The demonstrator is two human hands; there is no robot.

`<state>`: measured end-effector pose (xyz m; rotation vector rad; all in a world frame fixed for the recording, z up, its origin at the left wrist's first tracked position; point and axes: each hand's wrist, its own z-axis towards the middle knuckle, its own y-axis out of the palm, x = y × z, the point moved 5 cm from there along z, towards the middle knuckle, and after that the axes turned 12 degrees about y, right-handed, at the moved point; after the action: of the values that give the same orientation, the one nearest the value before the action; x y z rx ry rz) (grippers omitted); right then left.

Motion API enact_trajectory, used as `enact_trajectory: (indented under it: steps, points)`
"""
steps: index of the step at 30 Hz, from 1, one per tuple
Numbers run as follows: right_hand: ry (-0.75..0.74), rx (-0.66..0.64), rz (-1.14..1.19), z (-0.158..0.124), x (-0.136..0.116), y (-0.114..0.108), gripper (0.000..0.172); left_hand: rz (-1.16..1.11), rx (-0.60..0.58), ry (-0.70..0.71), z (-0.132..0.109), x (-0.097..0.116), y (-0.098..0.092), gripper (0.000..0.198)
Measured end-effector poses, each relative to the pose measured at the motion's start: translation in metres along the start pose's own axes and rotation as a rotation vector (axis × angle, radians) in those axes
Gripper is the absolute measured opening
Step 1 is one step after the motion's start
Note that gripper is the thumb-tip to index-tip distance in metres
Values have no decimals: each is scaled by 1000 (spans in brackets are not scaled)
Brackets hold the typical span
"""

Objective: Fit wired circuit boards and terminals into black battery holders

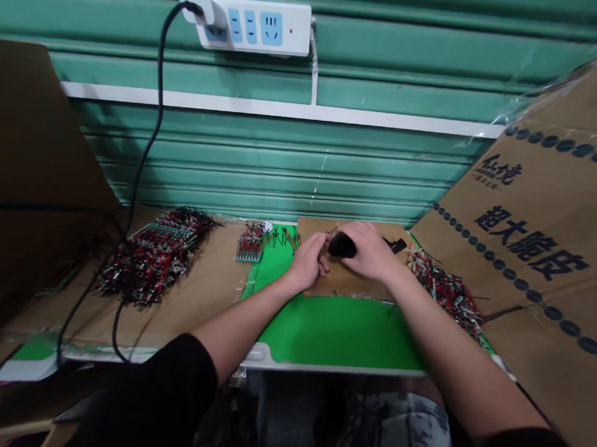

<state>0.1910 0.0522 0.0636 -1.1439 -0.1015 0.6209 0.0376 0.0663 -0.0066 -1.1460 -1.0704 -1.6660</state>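
Note:
My right hand [365,245] is wrapped round a black rounded tool [343,245] above a brown cardboard sheet [345,287]. Close beside it on the left, my left hand [308,261] has its fingers bent near the tool; whatever lies between its fingertips is too small to make out. Left of my hands, thin red and black wires [284,237] lie on the green mat [343,329]. A small panel with rows of wired parts [250,242] rests at the mat's left edge.
A large heap of wired parts [149,259] lies on cardboard at the left, another pile [445,291] at the right. A cardboard box [539,223] leans at the right. A black cable [158,109] hangs from the white power strip [298,30].

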Motion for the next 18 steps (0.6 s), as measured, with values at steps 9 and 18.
enact_trajectory:
  steps: [9,18]
  points:
    - [-194,253,288,-16,-9,26,36,-216,-16,-270,-8,-6,8,50]
    - [-201,277,394,-25,-18,12,60,-349,117,-145,-5,6,10,35]
